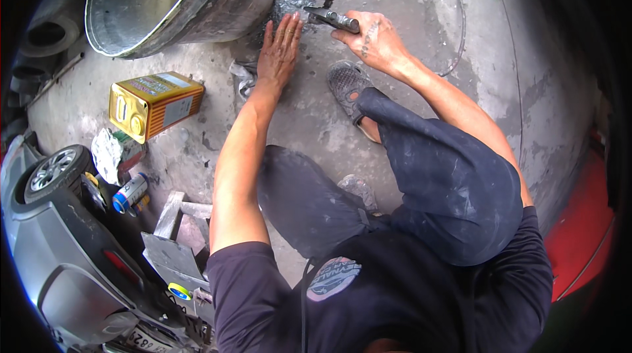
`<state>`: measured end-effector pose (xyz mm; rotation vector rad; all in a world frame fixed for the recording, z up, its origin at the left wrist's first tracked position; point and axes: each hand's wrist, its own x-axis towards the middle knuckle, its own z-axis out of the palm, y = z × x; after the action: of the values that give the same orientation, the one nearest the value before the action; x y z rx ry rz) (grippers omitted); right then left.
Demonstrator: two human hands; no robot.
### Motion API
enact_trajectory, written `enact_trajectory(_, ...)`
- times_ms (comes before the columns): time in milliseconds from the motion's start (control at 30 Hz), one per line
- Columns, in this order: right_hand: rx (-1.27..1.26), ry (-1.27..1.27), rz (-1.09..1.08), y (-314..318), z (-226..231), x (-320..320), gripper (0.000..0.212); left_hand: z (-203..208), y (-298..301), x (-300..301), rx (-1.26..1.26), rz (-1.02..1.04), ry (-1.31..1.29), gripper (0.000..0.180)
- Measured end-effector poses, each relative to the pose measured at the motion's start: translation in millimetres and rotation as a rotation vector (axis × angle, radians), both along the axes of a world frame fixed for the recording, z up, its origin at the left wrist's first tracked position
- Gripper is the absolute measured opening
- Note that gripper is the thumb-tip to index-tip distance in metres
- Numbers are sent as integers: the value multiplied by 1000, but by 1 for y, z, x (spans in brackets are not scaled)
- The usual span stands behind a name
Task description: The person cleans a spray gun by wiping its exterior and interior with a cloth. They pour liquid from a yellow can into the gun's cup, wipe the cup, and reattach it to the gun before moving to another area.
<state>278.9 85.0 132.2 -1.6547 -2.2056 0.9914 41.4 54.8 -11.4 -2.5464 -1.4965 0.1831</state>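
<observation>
Now, right hand (378, 44) is gripping a spray gun (334, 19); left hand (279, 51) is showing its back, open, slightly spread, just beside it; large bucket (230, 7) is standing near

my right grip (376, 44) around a spray gun (337, 21), my left grip (280, 53) near it with fingers outstretched, large bucket (227, 7) ahead, gold tin (157, 104) on concrete floor (296, 126)
</observation>
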Motion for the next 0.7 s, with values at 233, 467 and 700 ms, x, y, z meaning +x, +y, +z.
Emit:
enact_trajectory(233, 104, 85, -4, -7, -11, 3, 34, -3, 3, 1, 27, 51, 4, 61)
enact_trajectory(467, 23, 127, 72, -11, -3, 2, 33, -9, 11, 2, 34, 112, -203, 58)
enact_trajectory(700, 17, 135, 123, -16, -1, 0, 31, -8, 33, 10, -227, 384, -298, 43)
